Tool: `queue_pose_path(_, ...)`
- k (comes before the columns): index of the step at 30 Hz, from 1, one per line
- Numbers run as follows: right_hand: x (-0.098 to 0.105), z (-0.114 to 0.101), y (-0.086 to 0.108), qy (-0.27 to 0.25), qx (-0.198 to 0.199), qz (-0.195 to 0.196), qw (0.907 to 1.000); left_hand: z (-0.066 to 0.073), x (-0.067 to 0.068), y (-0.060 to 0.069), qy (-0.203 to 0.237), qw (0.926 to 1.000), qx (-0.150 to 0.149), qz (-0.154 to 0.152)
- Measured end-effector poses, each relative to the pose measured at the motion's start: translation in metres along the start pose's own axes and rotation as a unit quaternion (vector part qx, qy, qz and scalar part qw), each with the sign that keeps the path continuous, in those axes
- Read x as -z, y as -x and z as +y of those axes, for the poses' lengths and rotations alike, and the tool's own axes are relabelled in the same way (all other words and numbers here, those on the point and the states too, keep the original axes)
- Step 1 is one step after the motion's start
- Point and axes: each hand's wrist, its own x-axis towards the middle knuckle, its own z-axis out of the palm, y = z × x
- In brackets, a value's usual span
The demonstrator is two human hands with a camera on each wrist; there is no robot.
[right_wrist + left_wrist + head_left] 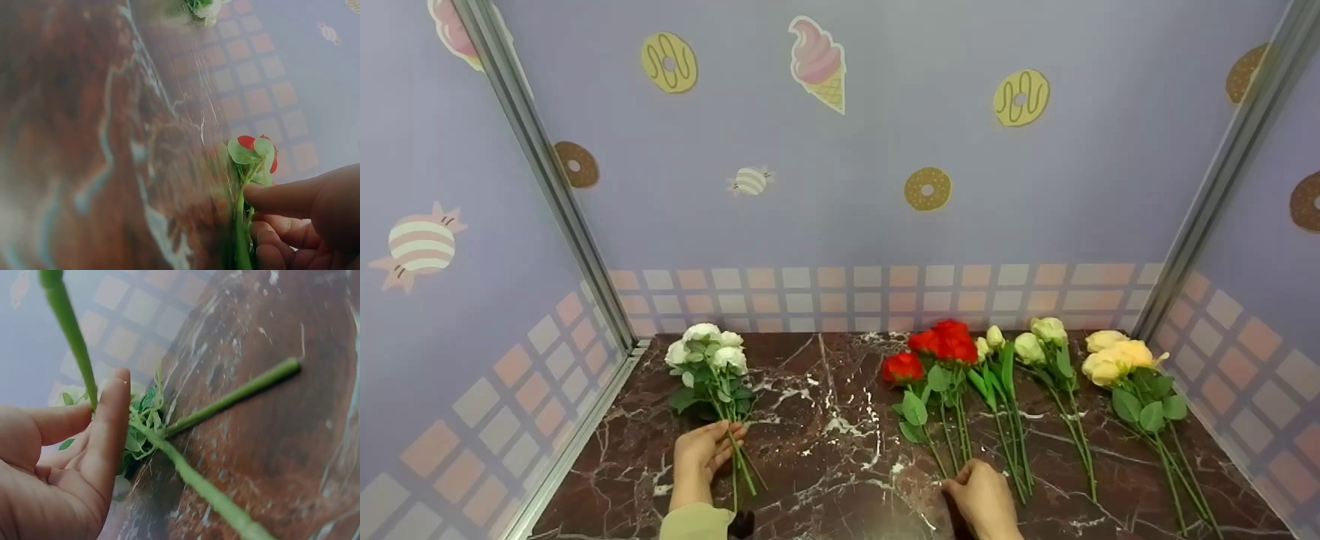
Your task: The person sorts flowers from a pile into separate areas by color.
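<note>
On the left of the head view, white flowers (727, 356) with leafy green stems lie on the marble tabletop. My left hand (703, 452) is at these stems; in the left wrist view its thumb and fingers pinch one green stem (73, 337), while two other stems spread beside the hand. My right hand (982, 496) is at the lower stems of the red roses (949, 343). In the right wrist view, its fingertips pinch a green stem (241, 242) below the leaves; part of the grip is hidden by the fingers.
Right of the red roses lie pale buds (994, 337) with long leaves, pale green roses (1048, 330) and yellow roses (1117, 362). The dark red marble tabletop (825, 450) is bounded by patterned lilac walls (855, 225) with metal corner posts.
</note>
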Motion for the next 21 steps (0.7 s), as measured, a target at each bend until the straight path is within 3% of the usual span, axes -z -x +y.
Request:
queue_pose_path(6,0.003,-0.009,0.0,-0.007,-0.021,-0.01,0.9997,0.0,-0.002,0.008,0.025,0.9988,-0.041,0.007)
queue_pose_path(12,0.006,-0.012,0.002,-0.028,-0.001,0.008,0.9996,0.002,-0.01,0.018,0.019,0.9976,-0.065,0.017)
queue_pose_path(16,0.006,-0.016,0.005,-0.045,0.023,0.023,0.9985,0.005,-0.021,0.027,0.006,0.996,-0.086,0.023)
queue_pose_path(21,0.005,-0.023,0.009,-0.075,0.041,0.001,0.9963,0.005,-0.043,0.041,0.001,0.9932,-0.116,0.012)
